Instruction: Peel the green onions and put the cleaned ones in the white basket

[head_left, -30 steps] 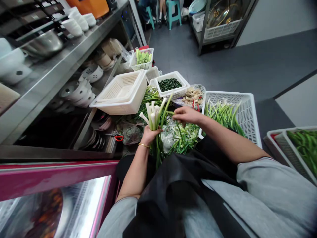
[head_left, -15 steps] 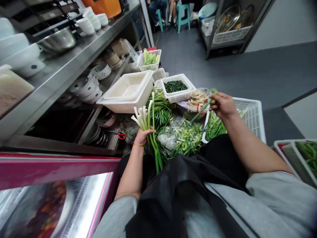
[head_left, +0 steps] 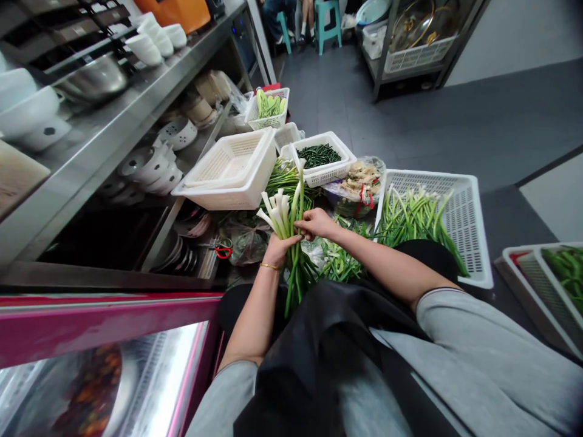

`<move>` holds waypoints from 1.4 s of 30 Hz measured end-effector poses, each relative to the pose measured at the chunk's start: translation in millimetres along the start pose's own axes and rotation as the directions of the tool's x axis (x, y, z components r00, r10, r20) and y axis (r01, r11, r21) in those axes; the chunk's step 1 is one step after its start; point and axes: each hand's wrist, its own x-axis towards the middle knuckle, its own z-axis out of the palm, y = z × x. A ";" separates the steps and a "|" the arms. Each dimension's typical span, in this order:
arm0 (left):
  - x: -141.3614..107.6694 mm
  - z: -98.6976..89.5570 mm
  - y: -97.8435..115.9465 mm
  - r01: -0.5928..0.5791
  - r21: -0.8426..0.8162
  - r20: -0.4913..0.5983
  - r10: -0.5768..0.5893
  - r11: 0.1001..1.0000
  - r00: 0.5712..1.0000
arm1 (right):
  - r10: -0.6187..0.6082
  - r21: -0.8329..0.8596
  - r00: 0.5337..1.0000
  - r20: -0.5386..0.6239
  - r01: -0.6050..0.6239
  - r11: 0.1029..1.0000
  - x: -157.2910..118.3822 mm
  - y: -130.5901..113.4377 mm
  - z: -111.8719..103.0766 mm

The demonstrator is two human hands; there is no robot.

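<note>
A bunch of scallions [head_left: 279,212], white ends up and green leaves hanging down, is gripped in my left hand [head_left: 280,250]. My right hand [head_left: 322,223] is closed in a pinch at an upright scallion stalk along the right side of the bunch, just above the left thumb. Below the right forearm lies a heap of loose green leaves [head_left: 341,262], partly covered by the arm. To the right, a white plastic basket [head_left: 462,212] holds more scallions [head_left: 416,218]. Behind the bunch, further scallions [head_left: 285,176] lie partly hidden.
White empty baskets [head_left: 218,191] are stacked at the left. A basket of green chillies [head_left: 319,156] and a bag of pale, knobbly produce [head_left: 357,185] stand ahead. Red-handled scissors [head_left: 223,250] lie by the steel shelf [head_left: 150,79]. A pink-edged display case [head_left: 136,321] borders my left.
My right hand has come from above the right basket, where it held a strip of green leaf, leftward to the bunch. That strip is no longer in it. The left hand still grips the scallions.
</note>
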 end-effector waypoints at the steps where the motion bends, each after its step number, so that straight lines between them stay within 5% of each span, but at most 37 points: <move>1: -0.8 0.0 0.1 -0.008 0.011 -0.006 0.008 1.000 1.000 | 0.019 -0.021 1.000 0.013 -0.019 1.000 -1.8 -0.7 -2.7; 5: -8.8 -1.8 5.7 0.135 -0.046 0.096 -0.130 0.990 0.987 | 0.042 -0.021 0.960 0.276 -0.038 0.999 -13.6 -7.3 -24.6; 8: -14.3 -3.8 10.6 0.242 -0.117 0.170 -0.221 0.963 0.960 | -0.041 0.056 0.950 0.308 0.025 0.998 -24.6 -11.1 -45.4; 13: -15.1 -11.6 9.7 0.246 -0.114 0.141 -0.229 0.963 0.963 | -0.199 0.278 0.979 -0.050 0.205 0.938 -45.9 -25.0 -89.3; 17: -16.1 -19.0 6.2 0.237 -0.109 0.093 -0.228 0.965 0.969 | -0.261 0.256 0.827 -0.498 0.427 0.867 -60.3 -56.5 -135.9; 19: -17.2 -20.6 5.6 0.248 -0.103 0.072 -0.241 0.963 0.968 | -0.294 0.203 0.756 -0.585 0.487 0.850 -62.4 -64.0 -154.7; 21: -17.1 -20.4 5.7 0.250 -0.110 0.066 -0.244 0.962 0.968 | -0.309 0.136 0.789 -0.530 0.439 0.888 -58.6 -57.2 -163.7; 23: -15.2 -18.7 6.6 0.244 -0.116 0.085 -0.235 0.963 0.968 | -0.229 0.012 0.906 -0.357 0.249 0.968 -48.4 -39.6 -160.7; 25: -11.5 -15.5 8.2 0.229 -0.111 0.114 -0.216 0.967 0.970 | -0.087 -0.132 0.974 -0.211 0.060 0.989 -32.6 -23.3 -148.0; 27: -7.2 -10.5 10.2 0.218 -0.084 0.159 -0.203 0.972 0.966 | -0.100 -0.179 0.970 -0.220 0.060 0.982 -13.3 -21.2 -129.7; 31: 0.0 3.4 14.4 0.234 -0.007 0.242 -0.225 0.972 0.944 | -0.401 -0.129 0.867 -0.296 0.379 0.916 28.0 -62.3 -86.4; 34: 4.9 11.5 18.4 0.216 -0.003 0.264 -0.207 0.976 0.942 | -0.407 -0.218 0.913 -0.020 0.393 0.893 49.6 -94.7 -52.7; 37: 7.9 14.6 23.4 0.189 -0.037 0.257 -0.174 0.981 0.951 | -0.409 -0.326 0.883 0.230 0.466 0.823 54.4 -110.1 -27.4; 42: 2.2 16.1 32.9 0.261 0.132 0.219 -0.285 0.956 0.933 | -0.279 -0.532 0.902 0.331 0.422 0.734 42.2 -125.3 -26.6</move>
